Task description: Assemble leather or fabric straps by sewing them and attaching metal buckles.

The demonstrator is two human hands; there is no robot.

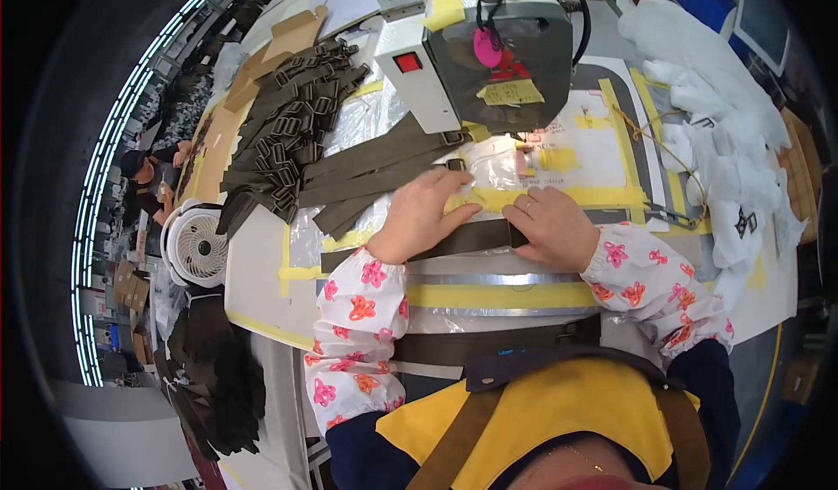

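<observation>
A dark olive webbing strap (464, 239) lies crosswise in front of me on the taped table. My right hand (552, 230) grips its right end, fingers bent over it; the exact hold of the fingertips is partly hidden. My left hand (419, 217) rests across the strap's left part, fingers stretched out and thumb apart, near a small dark buckle (454, 165). Just beyond both hands is a clear plastic template (497, 171) edged with yellow tape, beneath the head of a sewing machine (497, 62). Several flat straps (375, 174) lie to the left.
A heap of buckled straps (292, 123) fills the left side beside an open cardboard box (292, 36). A white fan (199, 241) stands at the table's left edge. White padded material (716, 123) is piled at right. Another person (150, 180) sits far left.
</observation>
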